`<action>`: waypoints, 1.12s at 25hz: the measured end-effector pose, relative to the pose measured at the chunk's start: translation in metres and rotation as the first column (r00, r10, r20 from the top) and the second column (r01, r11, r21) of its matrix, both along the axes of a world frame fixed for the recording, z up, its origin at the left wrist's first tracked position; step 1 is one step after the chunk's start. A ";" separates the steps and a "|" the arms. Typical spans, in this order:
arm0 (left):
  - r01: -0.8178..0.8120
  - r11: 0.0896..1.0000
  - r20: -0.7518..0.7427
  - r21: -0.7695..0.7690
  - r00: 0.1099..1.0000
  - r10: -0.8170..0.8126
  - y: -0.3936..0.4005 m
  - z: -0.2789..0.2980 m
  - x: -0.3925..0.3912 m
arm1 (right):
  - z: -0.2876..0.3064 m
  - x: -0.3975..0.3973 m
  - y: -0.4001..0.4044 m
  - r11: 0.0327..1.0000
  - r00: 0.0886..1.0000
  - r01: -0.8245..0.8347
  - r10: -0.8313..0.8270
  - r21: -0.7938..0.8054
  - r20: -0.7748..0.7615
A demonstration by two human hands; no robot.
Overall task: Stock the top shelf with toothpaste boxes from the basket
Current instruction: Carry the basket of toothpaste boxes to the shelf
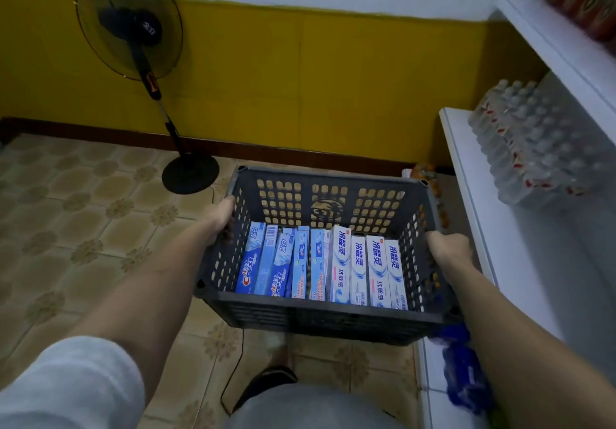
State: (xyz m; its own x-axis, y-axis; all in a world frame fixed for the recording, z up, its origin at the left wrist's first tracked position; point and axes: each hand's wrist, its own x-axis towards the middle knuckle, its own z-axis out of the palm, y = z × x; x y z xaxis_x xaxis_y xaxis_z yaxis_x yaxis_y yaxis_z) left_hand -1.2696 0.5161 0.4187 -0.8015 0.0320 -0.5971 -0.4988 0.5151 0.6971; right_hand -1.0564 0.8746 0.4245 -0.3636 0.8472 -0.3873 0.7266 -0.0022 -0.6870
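Step in hand, as judged: transport. The basket [320,315] is carried off the floor with both hands, and no box has yet left it.

Nearest: grey sleeve at lower left, both forearms reaching forward.

Left hand [222,216] grips the basket's left rim near the far left corner, fingers curled over the edge into the lattice. Right hand [448,248] holds the right rim about midway along, fingers wrapped down over the edge; fingertips hidden behind the wall, so exact closure there cannot be confirmed.

Basket: dark grey plastic crate, perforated walls, held roughly level.

Toothpaste boxes [321,263]: one tight row on the basket floor, running from the left wall to the right wall, toward the near wall. Left portion blue and light blue cartons, right portion white cartons with blue print. Standing on long edges, some leaning slightly. The far strip of the floor looks unoccupied.

Right of the basket: white shelving [466,175], with a wrapped pack of bottles [530,142] on a middle level. A higher shelf edge shows at the upper right corner, goods there blurred.

Far: tiled floor, standing fan [133,38], yellow wall.

Next move, judged: set the basket down or brace it so one hand comes free, then lift boxes to the top level. The load needs both hands until supported.
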 end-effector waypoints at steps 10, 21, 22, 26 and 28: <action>0.118 0.991 0.039 0.062 0.992 -0.121 0.096 -0.025 -0.257 | -0.019 -0.199 0.053 0.985 0.987 0.160 -0.158 -0.068 0.033; 0.403 0.913 -0.041 -0.055 0.913 -0.406 0.304 -0.057 -0.447 | -0.072 -0.290 0.139 0.856 0.866 0.493 -0.500 -0.155 -0.003; 0.447 0.892 -0.028 -0.070 0.893 -0.450 0.326 -0.065 -0.456 | -0.081 -0.294 0.144 0.832 0.848 0.526 -0.530 -0.176 0.025; 0.610 0.779 0.057 -0.144 0.791 -0.609 0.405 -0.088 -0.474 | -0.114 -0.294 0.151 0.669 0.706 0.696 -0.704 -0.263 0.079; 0.680 0.712 0.093 -0.174 0.732 -0.675 0.442 -0.098 -0.477 | -0.116 -0.293 0.151 0.586 0.633 0.760 -0.766 -0.283 0.113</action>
